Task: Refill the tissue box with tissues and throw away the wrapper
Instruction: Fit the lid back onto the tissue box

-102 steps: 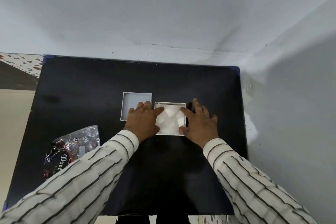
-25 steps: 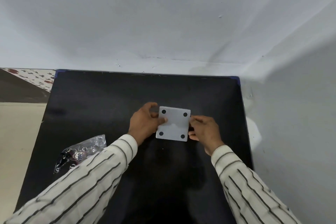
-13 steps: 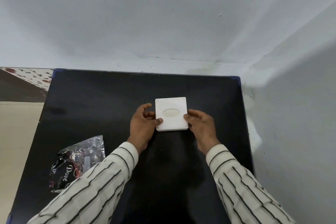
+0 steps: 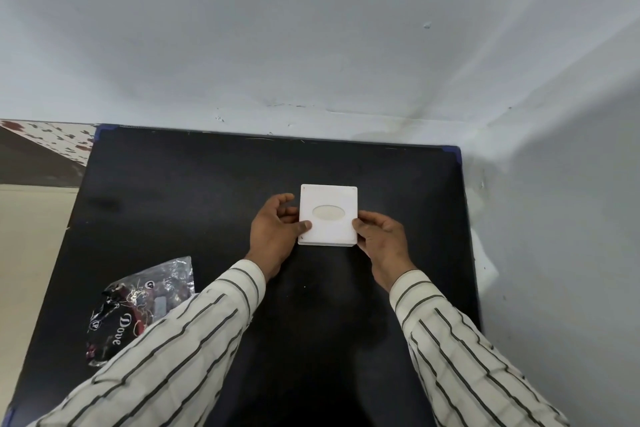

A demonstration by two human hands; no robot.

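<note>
Hands grip the white tissue box (image 4: 328, 215) mid-table (image 4: 173, 184): left hand (image 4: 277, 230) and right hand (image 4: 382, 239) each pinching a side; wrapper (image 4: 138, 302) lies near the left edge.

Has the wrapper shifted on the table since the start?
No. The wrapper lies by the table's near-left edge as before; only the camera moved.

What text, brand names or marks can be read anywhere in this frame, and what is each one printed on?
"Dove": white script on the crumpled plastic wrapper lying on the left of the black table.
Small round white marks on the same wrapper: too small to read.
White tissue box, held between the left hand and the right hand: no text visible, only a plain oval opening.
Wall and striped sleeves: no text.
</note>
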